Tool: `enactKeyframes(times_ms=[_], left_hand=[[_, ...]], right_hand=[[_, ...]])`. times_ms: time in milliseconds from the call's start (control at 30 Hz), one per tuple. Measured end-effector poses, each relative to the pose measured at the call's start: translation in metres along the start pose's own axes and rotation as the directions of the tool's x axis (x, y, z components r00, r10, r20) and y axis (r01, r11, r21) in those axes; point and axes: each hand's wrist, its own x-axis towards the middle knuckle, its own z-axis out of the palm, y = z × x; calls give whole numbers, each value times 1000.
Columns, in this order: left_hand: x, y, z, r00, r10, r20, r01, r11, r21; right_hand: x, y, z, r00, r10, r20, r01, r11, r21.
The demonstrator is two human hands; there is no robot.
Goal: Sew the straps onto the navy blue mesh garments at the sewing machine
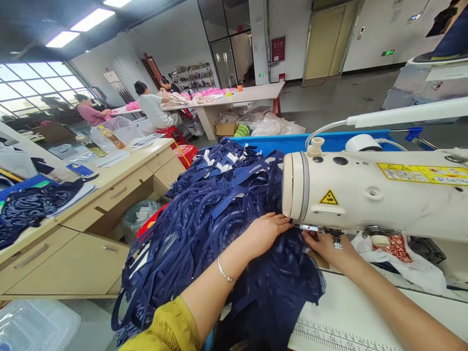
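Dark navy mesh fabric [278,273], a garment piece with strap-like edges, hangs below the head of a white sewing machine [329,190]. My left hand [268,233], with a bangle at the wrist, lies flat on the fabric, fingers stretched toward the needle area. On the other side, my right hand [331,248] is close under the machine head, its fingertips closed at the fabric's edge; metal machine parts partly cover it. The needle and stitching point are hidden. A heap of navy garments [197,209] with white labels lies beside my left arm.
A blue tray [270,142] stands behind the machine. To the left is a beige drawer desk [91,214] with bottles and papers. A ruler-marked strip [329,336] runs along the machine table's front. Several people sit at a long table [252,95] farther back.
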Motion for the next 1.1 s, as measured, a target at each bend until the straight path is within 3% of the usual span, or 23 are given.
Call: enactKeyframes(times_ms=[233, 467, 1100], left_hand=[[0, -3, 3, 998, 26, -62, -27, 999, -17], [5, -3, -3, 998, 30, -58, -32, 999, -37], [2, 3, -9, 1000, 10, -27, -9, 1000, 3]], right_hand=[[-9, -13, -4, 999, 36, -19, -36, 999, 37], [9, -35, -14, 987, 142, -70, -137, 988, 72], [11, -35, -16, 989, 146, -11, -140, 966, 218]])
